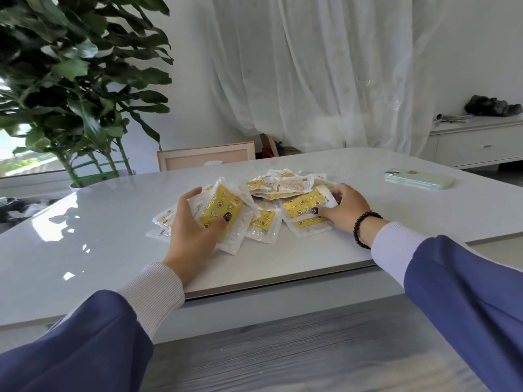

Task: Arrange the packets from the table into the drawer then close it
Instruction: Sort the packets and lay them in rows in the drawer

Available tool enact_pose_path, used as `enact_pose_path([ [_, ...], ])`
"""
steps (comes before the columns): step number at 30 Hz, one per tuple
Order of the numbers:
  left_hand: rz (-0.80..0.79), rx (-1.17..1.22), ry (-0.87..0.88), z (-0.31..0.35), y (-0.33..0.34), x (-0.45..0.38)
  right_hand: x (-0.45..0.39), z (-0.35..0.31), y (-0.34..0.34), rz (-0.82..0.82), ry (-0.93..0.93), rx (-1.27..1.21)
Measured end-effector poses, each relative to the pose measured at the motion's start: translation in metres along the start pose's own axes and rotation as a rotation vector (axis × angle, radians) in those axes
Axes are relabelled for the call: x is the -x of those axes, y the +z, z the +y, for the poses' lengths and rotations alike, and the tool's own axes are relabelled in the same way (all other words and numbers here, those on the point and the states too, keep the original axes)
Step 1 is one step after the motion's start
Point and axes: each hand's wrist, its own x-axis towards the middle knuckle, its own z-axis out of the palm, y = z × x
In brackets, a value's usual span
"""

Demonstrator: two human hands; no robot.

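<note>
Blue sleeves with pale ribbed cuffs fill the near corners and reach forward over the white table point(85, 250), the largest thing in view, glossy and smooth-topped. Behind it stand a leafy potted plant point(70, 80), a sheer curtain point(325, 66) and a low white cabinet point(481, 142) with a drawer front; whether that is the drawer meant by the task, I cannot tell, and no open drawer shows. On the middle of the tabletop lies the heap of packets point(263, 210), clear plastic sachets with yellow printed inserts, overlapping loosely and fanned in every direction. A pale green phone point(418, 179) lies flat well apart to the right. The left hand point(195, 230) grips a small bundle of packets at the heap's left side, fingers curled over the far edge and thumb pressed on the yellow face. The right hand point(345, 207), a dark bead bracelet point(365, 227) on its wrist, rests on the heap's right side with fingers curled over the packets and thumb pinning a yellow one down. These sachets look light, thin and floppy, and their slick film on a polished top will probably let them slide and spill out of a loose grasp. Squaring several into a stack and pinching across the flat faces, thumb above and fingers beneath, seems the surest hold; the sealed edges are likely too limp to carry a bundle.
</note>
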Motion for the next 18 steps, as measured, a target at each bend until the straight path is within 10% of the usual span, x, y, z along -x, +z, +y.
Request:
enact_pose_path([
  [9,-0.062,-0.067,-0.05,-0.004,0.002,-0.003,0.002,0.002,-0.006,0.127,0.007,-0.244],
  [18,-0.091,-0.057,-0.143,-0.006,0.002,-0.007,-0.004,-0.01,-0.012,-0.173,0.235,-0.434],
])
